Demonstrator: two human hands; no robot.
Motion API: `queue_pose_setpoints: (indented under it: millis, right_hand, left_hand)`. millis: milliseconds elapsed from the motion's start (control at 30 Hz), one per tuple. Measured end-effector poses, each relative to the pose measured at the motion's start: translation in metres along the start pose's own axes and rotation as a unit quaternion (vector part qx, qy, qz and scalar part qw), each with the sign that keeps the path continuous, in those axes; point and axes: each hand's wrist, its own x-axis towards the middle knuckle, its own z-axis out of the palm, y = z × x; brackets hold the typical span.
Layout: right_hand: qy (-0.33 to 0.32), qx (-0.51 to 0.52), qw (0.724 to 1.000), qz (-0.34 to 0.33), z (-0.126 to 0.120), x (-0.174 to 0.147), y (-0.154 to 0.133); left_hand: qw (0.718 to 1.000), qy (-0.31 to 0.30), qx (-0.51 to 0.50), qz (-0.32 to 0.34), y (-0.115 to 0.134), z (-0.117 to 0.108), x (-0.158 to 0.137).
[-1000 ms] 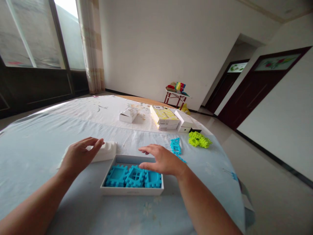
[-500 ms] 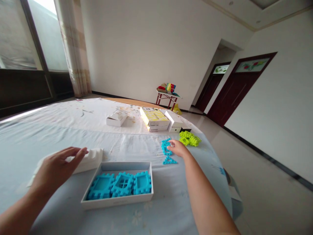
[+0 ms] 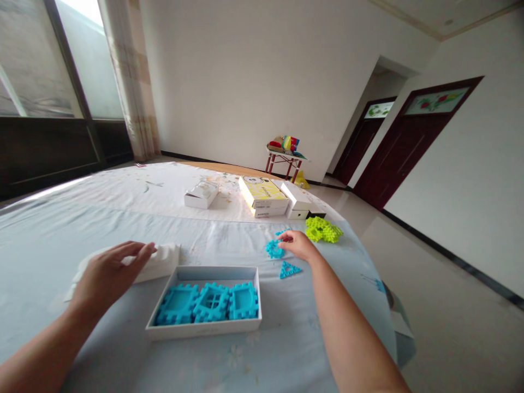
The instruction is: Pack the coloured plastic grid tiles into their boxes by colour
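Note:
My right hand (image 3: 298,245) pinches the edge of a round, toothed blue plastic building piece (image 3: 274,249) at the table's right side. Just below it a blue triangular piece (image 3: 290,269) lies flat, and another blue piece (image 3: 283,232) shows partly behind my fingers. My left hand (image 3: 112,273) hovers, loosely curved and holding nothing, over a white wrapped or crumpled item (image 3: 161,261); what that is, I cannot make out. Between my hands stands an open white box (image 3: 204,328). Inside it sit toothed blue panels (image 3: 211,302), the middle one with a window grid.
Bright green knobbly pieces (image 3: 323,230) lie beyond my right hand. Further back stand a yellow-and-white box (image 3: 264,196), a white box (image 3: 295,201) and a small white box (image 3: 200,195). A pale blue and white cloth (image 3: 229,234) covers the round table.
The round blue piece has come slightly left and apart from the other blue pieces in my right hand. The triangle has turned a little. My view has shifted slightly.

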Motion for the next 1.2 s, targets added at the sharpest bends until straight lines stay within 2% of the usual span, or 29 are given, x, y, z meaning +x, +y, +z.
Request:
queue_pose_setpoints:
  millis: [133,200,300,367,500,600,700,833,933,1000,1067,1200]
  right_hand:
    - [0.037,0.174,0.984,-0.028,0.004,-0.008,-0.053]
    - [0.013,0.22,0.975,-0.043,0.012,-0.018,-0.088]
    - [-0.056,0.235,0.967,-0.081,0.033,-0.035,-0.136]
    - [-0.092,0.224,0.965,-0.1,0.049,-0.046,-0.158]
    - [-0.128,0.158,0.97,-0.136,0.075,-0.06,-0.174]
    - [-0.112,0.098,0.975,-0.166,0.076,-0.06,-0.171]
    - [-0.049,0.095,0.98,-0.168,0.059,-0.047,-0.156]
    - [0.052,0.096,0.988,-0.109,0.028,-0.019,-0.111]
    - [0.112,0.045,0.992,-0.041,0.012,-0.004,-0.068]
    - [0.109,-0.009,0.994,0.004,0.008,0.0,-0.043]
    - [0.073,-0.057,0.995,0.033,0.008,0.001,-0.025]
    - [-0.007,-0.105,0.994,0.04,0.014,-0.001,-0.009]
  left_hand:
    - [1.0,-0.001,-0.007,0.017,0.009,-0.004,-0.002]
    - [1.0,-0.002,-0.009,0.024,0.012,-0.005,-0.002]
    - [1.0,-0.001,-0.01,0.029,0.015,-0.007,-0.003]
    - [1.0,0.002,-0.008,0.028,0.015,-0.007,-0.004]
    - [0.999,0.008,-0.009,0.03,0.015,-0.007,-0.004]
    - [0.999,0.021,-0.012,0.03,0.016,-0.007,-0.004]
    - [0.999,0.015,-0.011,0.028,0.015,-0.007,-0.003]
    - [0.999,0.003,-0.001,0.032,0.013,-0.006,-0.002]
    - [0.999,-0.026,-0.011,0.046,0.018,-0.006,-0.002]
    - [0.996,-0.053,-0.03,0.068,0.026,-0.006,-0.003]
    - [0.99,-0.071,-0.053,0.112,0.037,-0.006,-0.005]
    - [0.965,-0.105,-0.073,0.231,0.057,-0.006,-0.009]
